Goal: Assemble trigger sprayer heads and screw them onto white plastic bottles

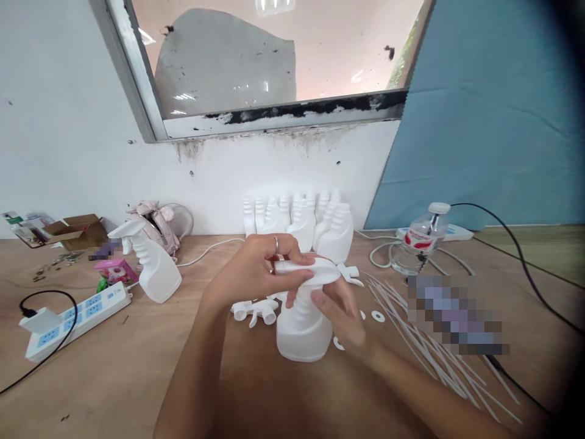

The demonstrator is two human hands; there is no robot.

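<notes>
A white plastic spray bottle stands upright on the table in front of me, its ribbed neck partly covered by my fingers. On top of it sits a white trigger spray head, nozzle pointing left. My left hand, with a ring on one finger, pinches the spray head between thumb and fingers from the left. Around the neck, just below the head, closes my right hand. Whether the head is threaded on cannot be seen. Loose trigger heads lie left of the bottle, and another trigger head lies behind my right hand.
Several open white bottles stand against the wall. A complete spray bottle is at left, near a power strip. Thin white tubes, a washer and a water bottle are at right.
</notes>
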